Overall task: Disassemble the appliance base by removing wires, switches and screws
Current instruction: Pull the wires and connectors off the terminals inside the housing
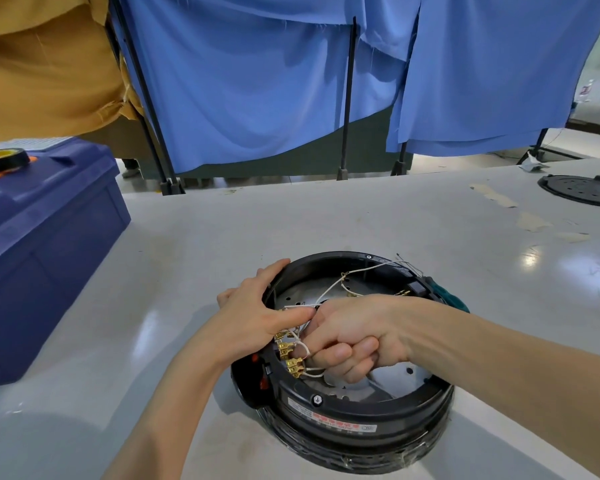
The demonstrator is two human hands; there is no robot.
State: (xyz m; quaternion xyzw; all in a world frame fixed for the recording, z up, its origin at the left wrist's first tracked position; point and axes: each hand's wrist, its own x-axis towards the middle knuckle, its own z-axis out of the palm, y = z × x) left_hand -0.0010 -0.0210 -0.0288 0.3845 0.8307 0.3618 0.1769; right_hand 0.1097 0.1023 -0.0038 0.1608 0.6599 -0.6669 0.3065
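The appliance base (361, 420) is set on the grey worktop (326, 220) at six o'clock of the view, close to the near edge, with its metal floor laid open. It is steadied by the left hand (257, 313), whose grip is curled over the rim at the base's nine o'clock. The right hand (354, 337) is closed in a fist inside the shell, its grip clamped on the white wires (364, 270). The work is judged to be at an early-to-middle stage. Several brass terminals (293, 367) hang loose at the base's eight o'clock, so some leads appear freed, yet wire is strung across to one o'clock. A screw (316, 399) is seated in the near rim at six o'clock. Whether any switch has been taken out cannot be told. For movement, broad bare worktop is offered from eleven to two o'clock. The left side is closed off by a blue box (42, 244) at nine o'clock, and a black lid (582, 190) lies well apart at two o'clock.
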